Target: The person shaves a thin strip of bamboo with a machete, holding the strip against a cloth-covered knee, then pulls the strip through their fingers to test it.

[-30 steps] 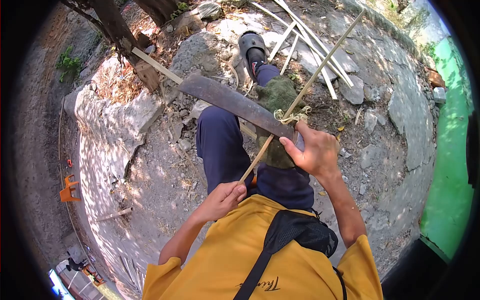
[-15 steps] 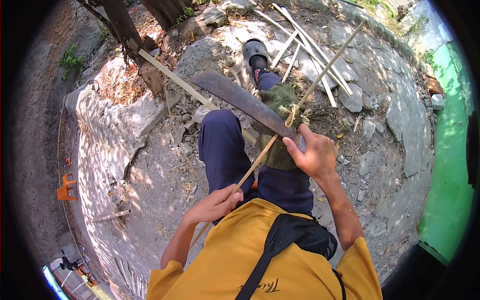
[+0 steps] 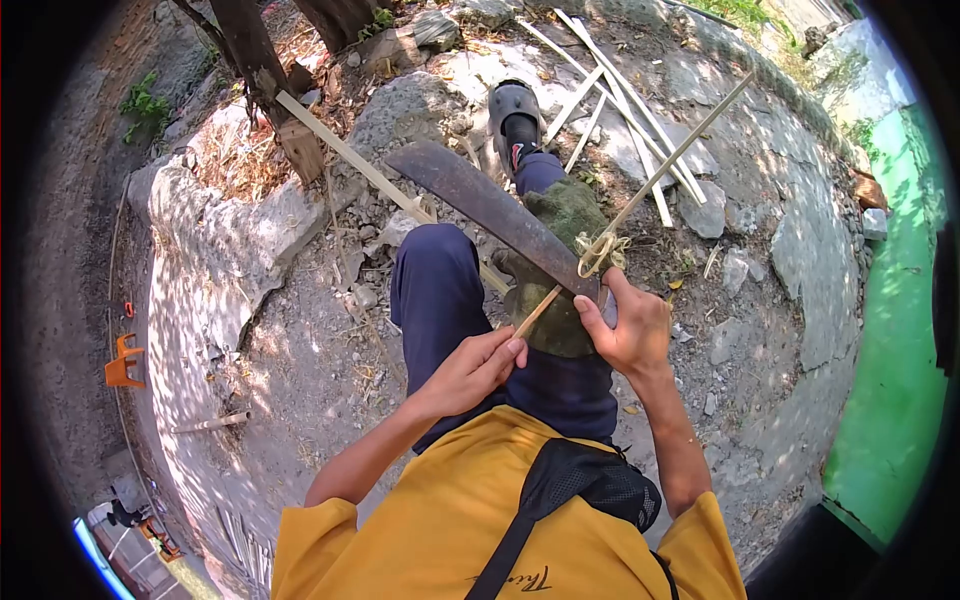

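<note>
My left hand (image 3: 474,372) is closed around a thin bamboo strip (image 3: 690,145), close to the blade. The strip runs up to the right, passing the machete's edge. My right hand (image 3: 636,325) grips the machete (image 3: 480,208) at the base of its blade, with the thumb laid on the metal; the handle is hidden. The dark blade points up and left across my legs. Pale curled shavings (image 3: 602,252) cling to the strip just beyond the blade. Under the blade, a green-brown cloth (image 3: 565,212) covers part of my right leg.
Several pale split strips (image 3: 630,110) lie on the broken ground ahead. Another long slat (image 3: 350,155) slants from a tree trunk (image 3: 250,50) behind my left knee. An orange plastic object (image 3: 124,362) is at the far left, a green surface (image 3: 890,330) at the right.
My left hand has moved forward and right, nearer the machete blade. The strip's far end and the shavings have shifted slightly right and down in view. My right hand stays on the machete.
</note>
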Motion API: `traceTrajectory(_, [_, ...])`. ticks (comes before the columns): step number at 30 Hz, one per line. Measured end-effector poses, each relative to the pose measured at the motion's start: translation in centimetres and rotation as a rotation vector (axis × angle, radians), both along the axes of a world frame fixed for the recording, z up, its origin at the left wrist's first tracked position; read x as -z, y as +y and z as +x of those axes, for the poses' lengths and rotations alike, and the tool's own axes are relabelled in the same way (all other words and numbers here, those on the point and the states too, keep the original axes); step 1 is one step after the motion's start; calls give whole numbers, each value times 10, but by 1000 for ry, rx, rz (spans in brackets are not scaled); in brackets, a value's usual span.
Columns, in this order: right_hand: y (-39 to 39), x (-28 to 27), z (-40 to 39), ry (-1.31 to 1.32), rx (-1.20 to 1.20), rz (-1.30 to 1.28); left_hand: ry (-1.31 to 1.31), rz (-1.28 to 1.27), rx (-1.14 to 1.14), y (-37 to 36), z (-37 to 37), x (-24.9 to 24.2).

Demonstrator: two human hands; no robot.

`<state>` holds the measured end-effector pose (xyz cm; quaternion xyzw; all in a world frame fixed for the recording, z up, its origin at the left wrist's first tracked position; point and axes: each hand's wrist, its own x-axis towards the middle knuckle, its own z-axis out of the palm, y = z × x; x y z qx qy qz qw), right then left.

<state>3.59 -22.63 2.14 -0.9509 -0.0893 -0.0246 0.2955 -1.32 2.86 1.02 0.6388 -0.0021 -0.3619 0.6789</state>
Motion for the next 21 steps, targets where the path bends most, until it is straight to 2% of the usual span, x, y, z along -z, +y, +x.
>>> traceTrajectory(6, [-1,-3,1,-7,-117,-10,-51,-52,-81,-30,21,0])
traceTrajectory(10, [-4,-7,3,19,-164,-85,-63,64,-90,-37,35,2])
traceTrajectory(12, [-5,-8,4,16,-191,-103,-165,117,-103,-39,35,2])
traceTrajectory(16, [-4,-13,5,75,-190,-116,-176,121,-130,-42,34,4])
traceTrajectory(21, [2,-11,3,-10,-155,-143,-249,112,-132,-40,32,6])
